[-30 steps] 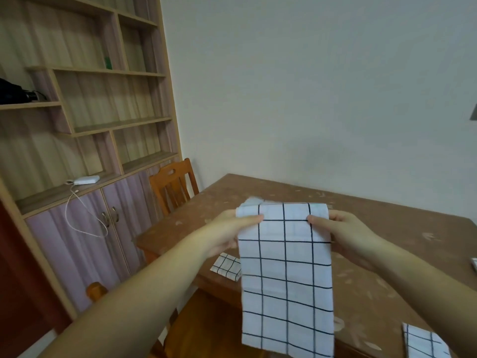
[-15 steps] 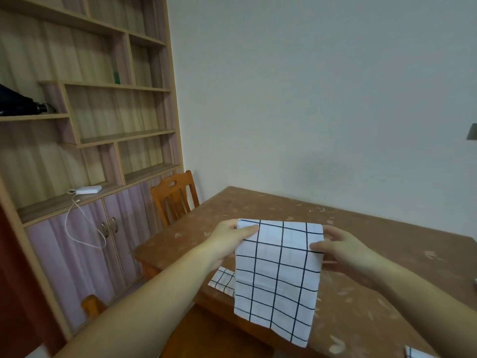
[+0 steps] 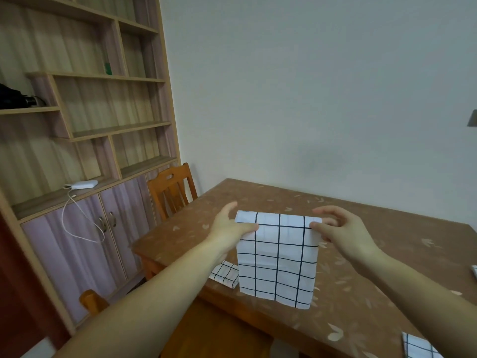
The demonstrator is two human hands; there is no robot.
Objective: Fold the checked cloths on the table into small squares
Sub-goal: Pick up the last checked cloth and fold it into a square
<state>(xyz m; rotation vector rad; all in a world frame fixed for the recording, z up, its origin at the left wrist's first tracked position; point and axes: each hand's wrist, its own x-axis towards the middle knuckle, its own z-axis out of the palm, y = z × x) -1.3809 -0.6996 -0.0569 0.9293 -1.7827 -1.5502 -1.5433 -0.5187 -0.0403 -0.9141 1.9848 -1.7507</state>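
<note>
Two hands are raised over the near-left part of the brown table (image 3: 374, 254), and between them hangs one checked cloth (image 3: 277, 259), white with dark grid lines, doubled over at the top so that its folded edge runs level from hand to hand. The left hand (image 3: 229, 226) pinches the cloth's upper left corner, thumb on the near face and the other fingers stretched out behind it; the right hand (image 3: 340, 228) pinches the upper right corner, thumb in front and curled fingers behind. The cloth hangs straight down, its lower edge low above the table near the near edge; whether it touches the top cannot be told. Counting every checked cloth in view gives three: the one held, a second cloth (image 3: 224, 274) lying folded small at the table's near-left edge just beside the hanging one, and a third cloth (image 3: 418, 347) of which only a corner shows at the table's near-right edge. A sliver of something white (image 3: 474, 270) at the table's right edge is too cut off to name. One wooden chair (image 3: 171, 189) stands at the table's left end, and beyond it a shelf unit (image 3: 85, 125) with a white box (image 3: 84, 184) and its cable.
</note>
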